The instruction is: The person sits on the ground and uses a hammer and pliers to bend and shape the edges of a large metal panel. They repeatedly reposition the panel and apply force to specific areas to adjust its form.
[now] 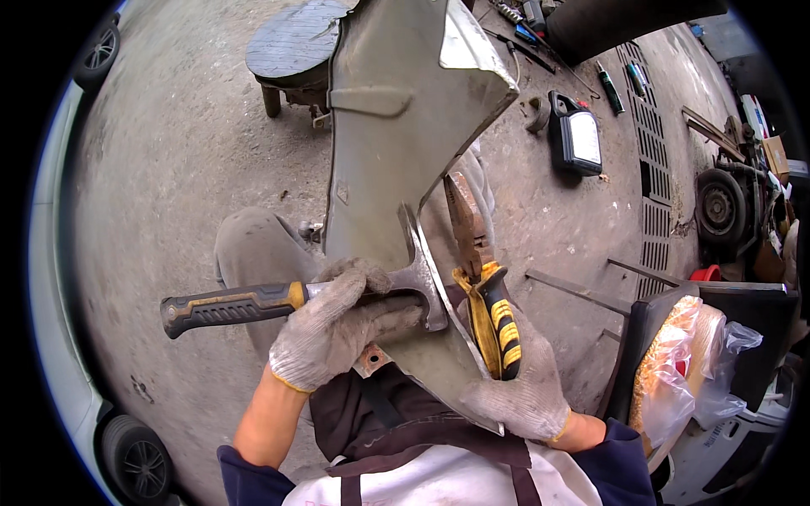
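A bent grey-green car body panel [371,160] stretches from my lap up past my knees. My left hand [333,316], in a dirty white knit glove, is closed around a hammer [232,305] close to its head. The hammer's black and yellow handle points left, and its head rests against the panel's right edge. In my gloved right hand [527,384] lies a pair of pliers [489,316] with yellow and black grips and rusty jaws pointing up. The right thumb presses on the panel's lower edge; the other fingers are mostly hidden.
A round-topped stool [291,42] stands beyond the panel. To the right are a black jug [575,135], a floor grate [654,160] and a chair [658,337] with plastic-wrapped items. A car [63,278] lines the left side. Loose tools lie at the far right.
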A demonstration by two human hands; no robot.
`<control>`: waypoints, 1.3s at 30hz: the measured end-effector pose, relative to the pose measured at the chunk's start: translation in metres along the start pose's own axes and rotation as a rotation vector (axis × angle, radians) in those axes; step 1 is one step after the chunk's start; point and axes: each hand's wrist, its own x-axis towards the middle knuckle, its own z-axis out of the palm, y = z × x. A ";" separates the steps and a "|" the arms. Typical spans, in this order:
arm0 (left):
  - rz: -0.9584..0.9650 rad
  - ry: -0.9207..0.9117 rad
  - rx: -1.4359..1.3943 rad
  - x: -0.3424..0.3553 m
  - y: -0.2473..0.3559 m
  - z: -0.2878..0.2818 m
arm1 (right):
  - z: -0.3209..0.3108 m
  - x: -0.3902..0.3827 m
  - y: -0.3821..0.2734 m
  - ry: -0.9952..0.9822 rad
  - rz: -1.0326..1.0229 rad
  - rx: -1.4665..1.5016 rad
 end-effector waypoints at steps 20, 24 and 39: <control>-0.003 -0.081 -0.074 0.005 0.010 0.009 | -0.073 0.015 -0.032 0.057 -0.458 -0.726; -0.029 -0.136 -0.073 0.008 0.011 0.002 | -0.089 0.022 -0.046 0.019 -0.458 -0.922; -0.020 -0.174 -0.062 0.011 0.008 -0.008 | -0.072 0.016 -0.072 0.089 -0.218 -0.651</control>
